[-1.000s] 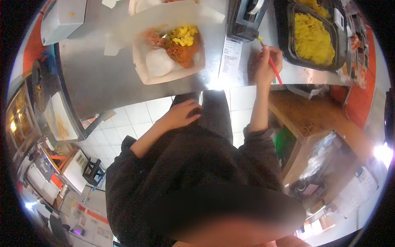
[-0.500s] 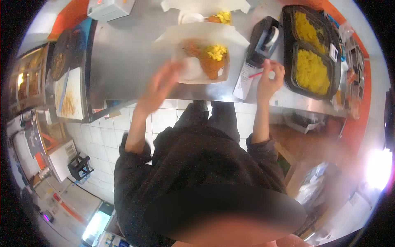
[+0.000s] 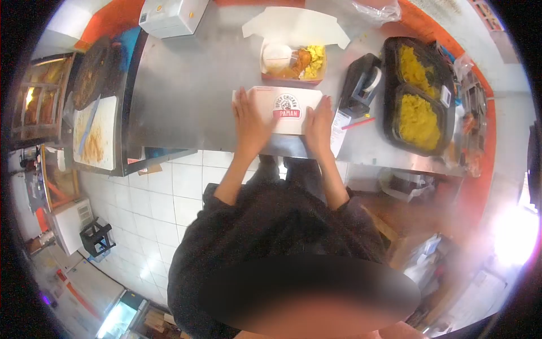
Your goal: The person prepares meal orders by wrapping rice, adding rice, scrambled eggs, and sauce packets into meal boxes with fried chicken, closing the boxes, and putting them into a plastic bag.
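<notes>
A white takeaway box (image 3: 289,127) with a printed chicken logo sits at the counter's front edge, its lid down over the food. My left hand (image 3: 252,125) lies on the lid's left part, fingers outstretched. Along the box's right edge rests my right hand (image 3: 320,125), its fingers extended and touching the side. Just behind is a second takeaway box (image 3: 293,81), lid up, holding fried chicken (image 3: 301,61), yellow crumbled food (image 3: 314,66) and a white round mound (image 3: 276,57). A red pen (image 3: 358,123) lies right of my right hand, by a printed receipt (image 3: 337,135).
A black tape dispenser (image 3: 359,90) stands behind the pen. Farther right, black containers (image 3: 419,116) hold yellow food. A white box-shaped device (image 3: 172,17) is at the back left. On the left, a knife (image 3: 89,127) lies on a stained cutting board (image 3: 103,148).
The front box's lid has come down over its food. My right hand has let go of the red pen and moved left to the box; my left hand has moved onto the lid.
</notes>
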Demonstrator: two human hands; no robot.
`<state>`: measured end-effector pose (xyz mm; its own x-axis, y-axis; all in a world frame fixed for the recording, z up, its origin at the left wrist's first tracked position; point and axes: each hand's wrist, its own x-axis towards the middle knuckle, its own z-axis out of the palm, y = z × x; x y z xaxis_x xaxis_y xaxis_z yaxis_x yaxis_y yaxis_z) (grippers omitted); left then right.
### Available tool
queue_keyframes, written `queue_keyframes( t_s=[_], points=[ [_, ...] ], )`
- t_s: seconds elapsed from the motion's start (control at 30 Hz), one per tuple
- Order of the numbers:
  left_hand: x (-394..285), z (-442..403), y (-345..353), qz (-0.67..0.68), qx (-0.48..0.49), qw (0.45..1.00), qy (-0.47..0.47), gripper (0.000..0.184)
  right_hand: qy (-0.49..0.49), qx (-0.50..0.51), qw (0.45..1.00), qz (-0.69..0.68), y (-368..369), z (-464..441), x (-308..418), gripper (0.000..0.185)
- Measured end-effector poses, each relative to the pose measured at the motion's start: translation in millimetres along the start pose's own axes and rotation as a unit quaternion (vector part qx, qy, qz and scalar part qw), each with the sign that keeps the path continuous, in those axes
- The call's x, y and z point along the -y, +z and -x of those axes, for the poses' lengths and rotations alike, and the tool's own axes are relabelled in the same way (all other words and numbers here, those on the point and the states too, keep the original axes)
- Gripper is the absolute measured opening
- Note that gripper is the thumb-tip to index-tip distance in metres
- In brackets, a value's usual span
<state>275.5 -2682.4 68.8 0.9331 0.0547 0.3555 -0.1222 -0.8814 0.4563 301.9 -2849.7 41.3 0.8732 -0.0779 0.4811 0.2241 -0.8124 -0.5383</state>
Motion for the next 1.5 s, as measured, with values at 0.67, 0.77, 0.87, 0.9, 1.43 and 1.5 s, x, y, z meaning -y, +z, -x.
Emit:
queue_keyframes(
  t_s=[0.67, 0.77, 0.87, 0.9, 1.43, 1.5],
  points=[
    [36.3, -14.6, -30.8, 0.318, 0.302, 0.869, -0.23, 0.042, 0.133, 0.482, 0.855, -0.137, -46.7, -74.6, -35.1, 0.035],
    [36.1, 20.5, 15.1, 0.134, 0.133, 0.968, -0.164, 0.048, 0.071, 0.324, 0.942, -0.062, -14.6, -12.4, -35.2, 0.041],
    [36.9, -6.6, -6.7, -0.106, 0.1, 0.981, 0.131, 0.058, -0.055, 0.271, 0.961, -0.013, -30.1, -27.5, -23.6, 0.058],
    [41.2, -9.9, -11.0, -0.106, 0.104, 0.98, 0.133, 0.058, -0.187, 0.298, 0.936, 0.025, -38.7, -30.9, -23.9, 0.07],
    [29.0, -35.3, -17.5, -0.083, 0.283, 0.911, 0.289, 0.084, -0.326, 0.349, 0.878, 0.029, -45.6, -20.6, -25.4, 0.055],
    [23.4, -29.4, -10.0, -0.08, 0.265, 0.923, 0.266, 0.084, -0.304, 0.332, 0.893, 0.013, -42.9, -17.4, -23.4, 0.055]
  ],
)
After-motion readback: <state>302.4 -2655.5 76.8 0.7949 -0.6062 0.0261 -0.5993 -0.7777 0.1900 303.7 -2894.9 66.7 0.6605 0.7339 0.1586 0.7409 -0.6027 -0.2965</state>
